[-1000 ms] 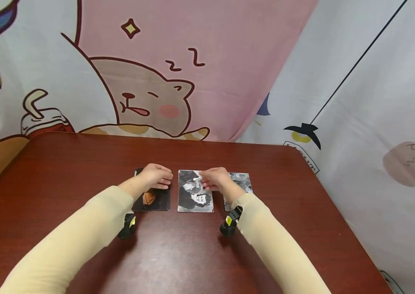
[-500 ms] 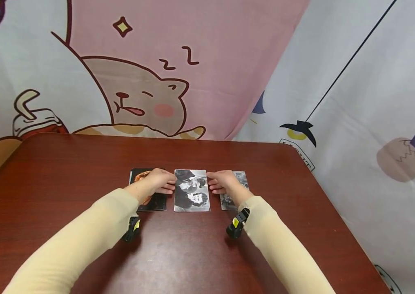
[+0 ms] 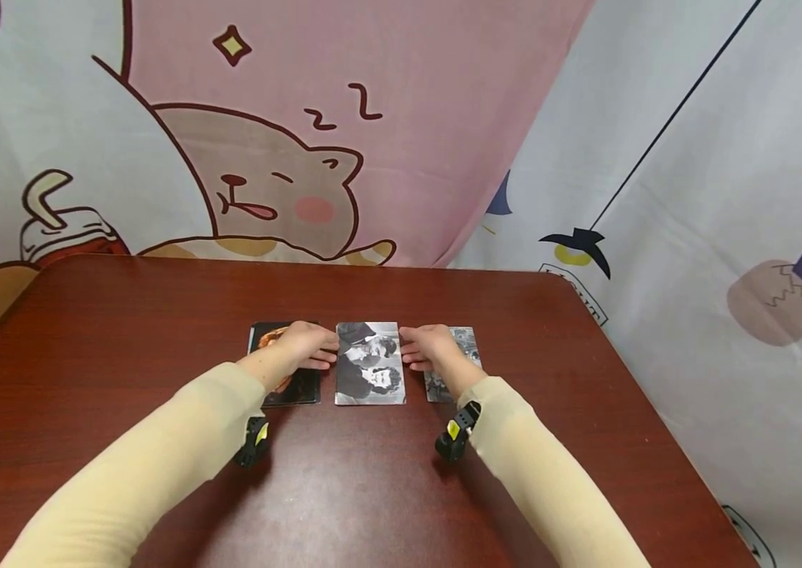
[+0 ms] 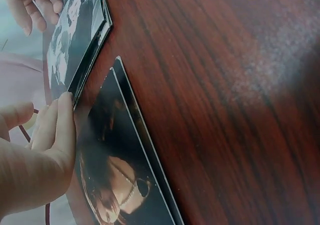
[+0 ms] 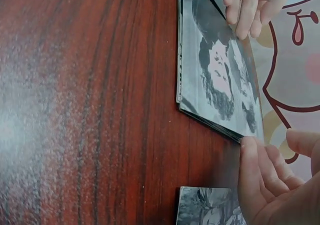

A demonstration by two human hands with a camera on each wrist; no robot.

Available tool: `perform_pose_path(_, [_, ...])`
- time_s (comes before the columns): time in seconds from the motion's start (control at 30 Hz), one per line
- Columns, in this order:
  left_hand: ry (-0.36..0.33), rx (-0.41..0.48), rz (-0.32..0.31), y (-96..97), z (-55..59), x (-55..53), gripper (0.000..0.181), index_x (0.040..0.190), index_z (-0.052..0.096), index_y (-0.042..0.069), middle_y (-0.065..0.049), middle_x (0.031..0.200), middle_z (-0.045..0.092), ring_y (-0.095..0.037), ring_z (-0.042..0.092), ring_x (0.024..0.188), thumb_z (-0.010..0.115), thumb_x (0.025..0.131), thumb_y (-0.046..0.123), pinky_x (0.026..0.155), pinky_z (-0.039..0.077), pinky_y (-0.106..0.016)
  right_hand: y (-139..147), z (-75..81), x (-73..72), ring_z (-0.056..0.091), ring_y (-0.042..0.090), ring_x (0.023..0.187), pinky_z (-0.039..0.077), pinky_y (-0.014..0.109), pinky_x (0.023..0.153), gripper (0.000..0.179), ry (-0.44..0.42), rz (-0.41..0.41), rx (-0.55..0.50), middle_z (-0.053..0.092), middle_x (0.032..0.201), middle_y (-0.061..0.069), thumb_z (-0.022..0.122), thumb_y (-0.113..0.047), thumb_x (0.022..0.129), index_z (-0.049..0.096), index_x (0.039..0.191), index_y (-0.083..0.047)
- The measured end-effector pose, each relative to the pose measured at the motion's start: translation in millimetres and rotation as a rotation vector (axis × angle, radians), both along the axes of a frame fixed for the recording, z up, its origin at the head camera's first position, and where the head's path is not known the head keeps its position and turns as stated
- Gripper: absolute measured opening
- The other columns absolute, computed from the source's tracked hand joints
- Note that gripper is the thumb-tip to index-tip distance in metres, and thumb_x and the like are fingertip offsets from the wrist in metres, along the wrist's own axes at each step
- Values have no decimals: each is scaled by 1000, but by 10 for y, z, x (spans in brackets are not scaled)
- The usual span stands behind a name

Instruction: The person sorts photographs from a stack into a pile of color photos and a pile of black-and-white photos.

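A square-cornered stack of glossy black-and-white photo cards [image 3: 370,367] lies flat between a person's two bare hands, its top card printed with two bearded faces. The left hand [image 3: 306,345] has its fingers extended and thumb apart, fingertips touching the stack's left edge; it grasps nothing. The right hand [image 3: 432,349] mirrors it at the right edge, fingers nearly straight, also gripping nothing. Both wrist views show several card edges, not quite flush.

Under and beside the left hand is a pile of dark cards with a golden-brown picture [image 4: 120,180]; beneath the right hand is a grey, finely detailed photo card [image 5: 207,207]. A narrow strip of wood separates each from the middle stack. The reddish-brown wooden table [image 3: 365,489] stretches from the hands toward the person, and its far edge runs beyond them, before a cartoon-printed cloth [image 3: 458,102].

The hands and wrists hide parts of both outer pictures. The grey card is cut off in the right wrist view, and its subject is hard to make out.
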State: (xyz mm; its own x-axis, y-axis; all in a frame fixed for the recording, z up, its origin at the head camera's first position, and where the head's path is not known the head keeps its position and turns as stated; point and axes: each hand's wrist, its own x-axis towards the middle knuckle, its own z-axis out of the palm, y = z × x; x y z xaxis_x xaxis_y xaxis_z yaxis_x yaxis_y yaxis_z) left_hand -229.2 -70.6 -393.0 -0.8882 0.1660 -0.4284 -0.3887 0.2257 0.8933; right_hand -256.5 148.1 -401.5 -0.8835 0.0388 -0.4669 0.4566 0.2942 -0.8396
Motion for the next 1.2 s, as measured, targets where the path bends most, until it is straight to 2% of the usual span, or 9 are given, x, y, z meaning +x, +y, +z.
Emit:
perform_pose_path(0.17, [41, 18, 40, -6, -2, -10, 36, 123, 51, -14, -25, 116, 61, -15, 63, 81, 49, 92, 4, 77, 59, -27, -8, 21, 18, 57, 9, 53, 55, 23, 50, 28, 7, -25, -15, 65, 71, 5, 66, -23, 87, 61, 102, -1])
perform_pose_path(0.33, [53, 83, 59, 48, 11, -30, 39, 128, 48, -12, -12, 100, 62, -9, 60, 73, 53, 91, 1, 79, 59, -29, -60, 98, 91, 52, 7, 56, 54, 18, 52, 27, -10, -46, -2, 55, 69, -3, 67, -15, 85, 61, 106, 1])
perform_pose_path(0.5, [61, 83, 64, 98, 27, -38, 39, 127, 48, -11, -11, 101, 60, -13, 59, 80, 53, 91, 2, 80, 59, -31, -61, 108, 82, 49, 7, 57, 51, 15, 49, 32, -18, -53, -18, 51, 69, -3, 71, -17, 83, 62, 108, 1])
perform_pose_path(0.63, [79, 37, 86, 119, 24, -68, 35, 124, 50, -10, -15, 106, 59, -17, 59, 84, 53, 92, 3, 82, 59, -33, -51, 110, 57, 50, 7, 55, 51, 15, 47, 31, -30, -36, -11, 51, 67, -2, 70, -20, 84, 60, 106, -1])
perform_pose_path(0.87, [106, 63, 164, 179, 60, -48, 28, 115, 54, -10, -4, 80, 57, -9, 54, 62, 55, 89, -1, 55, 57, -21, -51, 133, 34, 49, 7, 50, 49, 15, 44, 19, -12, -41, -5, 50, 60, -2, 71, -20, 84, 59, 86, -6])
perform_pose_path(1.0, [74, 74, 182, 209, 91, -35, 30, 117, 54, -10, -5, 83, 59, -9, 54, 60, 56, 89, -2, 56, 59, -23, -24, 166, 24, 47, 6, 51, 48, 14, 44, 16, -11, -35, -4, 49, 62, -3, 70, -17, 84, 61, 90, -5])
perform_pose_path(1.13, [46, 108, 175, 221, 5, -127, 31, 117, 55, -8, -10, 92, 61, -13, 57, 66, 59, 87, 1, 70, 61, -32, 22, 210, 18, 46, 5, 51, 47, 13, 44, 14, -3, -25, -11, 49, 62, -4, 69, -14, 85, 62, 93, -4])
perform_pose_path(1.17, [60, 152, 162, 208, -81, -189, 29, 112, 58, -6, -10, 89, 62, -14, 57, 65, 63, 85, 1, 68, 61, -33, 33, 219, 16, 46, 5, 51, 46, 13, 44, 14, 0, -25, -14, 49, 62, -4, 69, -13, 85, 61, 92, -4])
perform_pose_path(1.2, [53, 168, 160, 209, -107, -218, 29, 112, 58, -6, -11, 90, 62, -15, 58, 67, 63, 84, 2, 70, 61, -35, 43, 229, 15, 46, 5, 51, 47, 13, 45, 13, 1, -22, -16, 50, 62, -5, 68, -13, 85, 61, 92, -5])
